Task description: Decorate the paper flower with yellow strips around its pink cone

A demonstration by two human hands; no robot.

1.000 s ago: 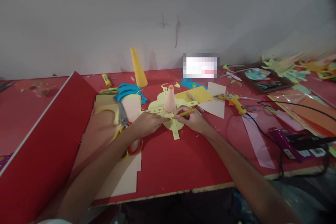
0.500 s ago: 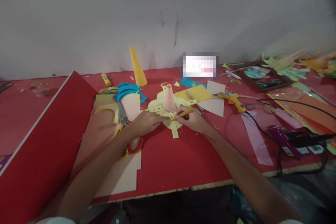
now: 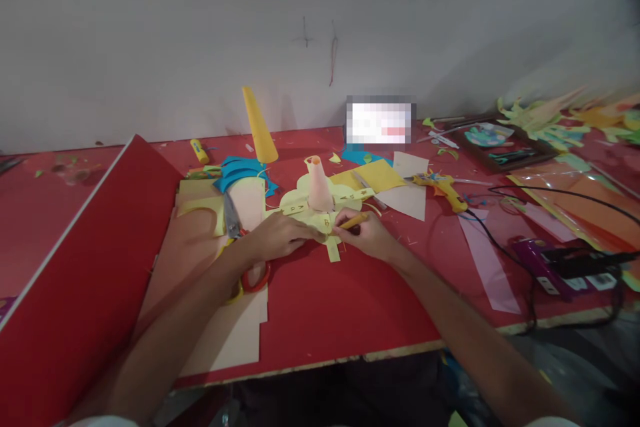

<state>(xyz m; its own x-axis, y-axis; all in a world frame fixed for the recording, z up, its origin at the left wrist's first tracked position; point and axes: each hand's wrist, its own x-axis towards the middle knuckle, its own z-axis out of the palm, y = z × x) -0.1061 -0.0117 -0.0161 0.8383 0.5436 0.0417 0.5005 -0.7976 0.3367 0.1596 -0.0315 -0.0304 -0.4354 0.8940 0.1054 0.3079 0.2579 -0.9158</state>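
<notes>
My right hand (image 3: 369, 235) is closed around a yellow pen (image 3: 354, 221), its writing end low over a pale yellow paper strip (image 3: 333, 252) that hangs off the front of a petal-shaped paper base (image 3: 290, 199). Marks like letters show on the strips. My left hand (image 3: 285, 235) lies on the base's front left with fingers stretched out, their tips touching the paper beside the pen. From the middle of the base rises a peach paper cone (image 3: 319, 187), tilted slightly left. Scissors (image 3: 255, 275) with red and yellow handles lie partly under my left forearm.
A tall yellow cone (image 3: 260, 125) stands behind, near blue paper pieces (image 3: 243, 172). On the right lie a yellow glue gun (image 3: 450, 190) with a black cord and a purple box (image 3: 547, 267). A red board (image 3: 95, 253) leans at the left. Paper sheets (image 3: 220, 340) are under my left arm.
The camera view has shifted slightly. My left fingertips have moved a little toward the front of the base, and the pen has moved slightly down the strip; the peach cone leans more left.
</notes>
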